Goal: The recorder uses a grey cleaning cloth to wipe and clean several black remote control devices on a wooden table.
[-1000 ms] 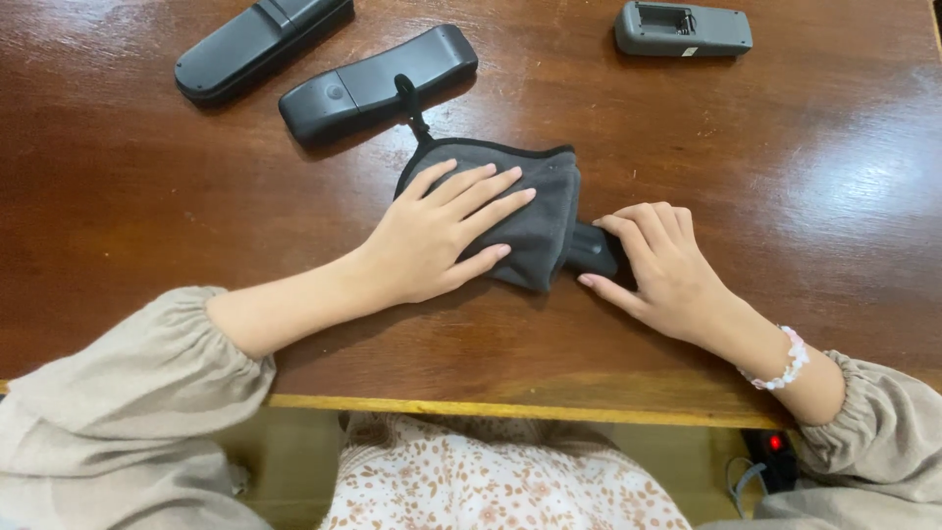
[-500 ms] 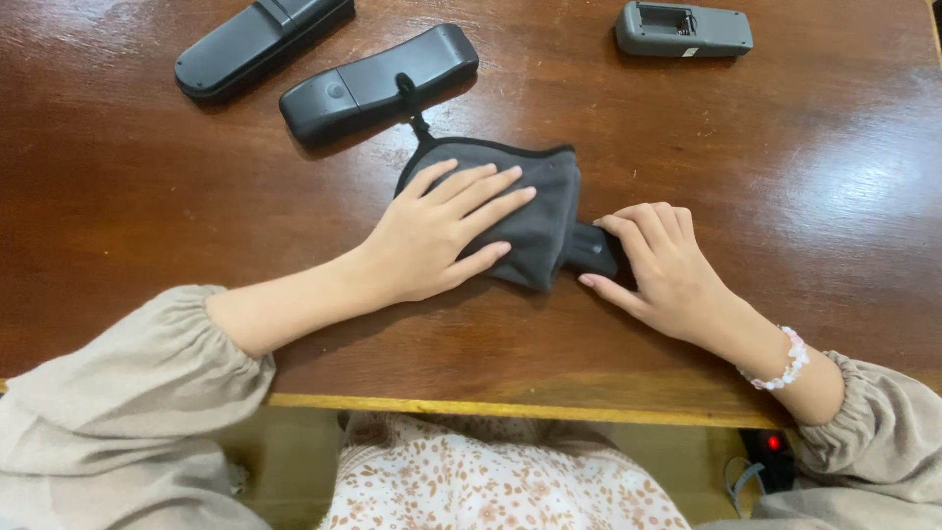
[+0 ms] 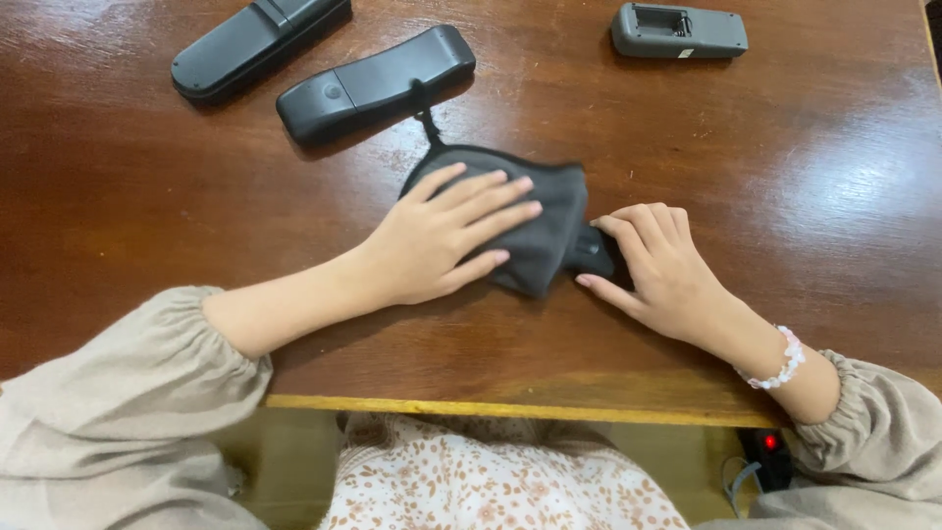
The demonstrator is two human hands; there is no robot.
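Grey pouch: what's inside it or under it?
A dark object's end sticks out of the grey pouch at the right hand. The left hand lies flat on top. The rest is covered; underneath, only the wooden table.

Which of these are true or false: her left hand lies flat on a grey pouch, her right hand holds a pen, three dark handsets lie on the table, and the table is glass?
1. The left hand lies flat on the grey pouch. True.
2. The right hand holds a pen. False: its fingers rest on a dark object at the pouch's end.
3. Three dark handsets lie at the far side. True.
4. The table is glass. False: it is polished brown wood.
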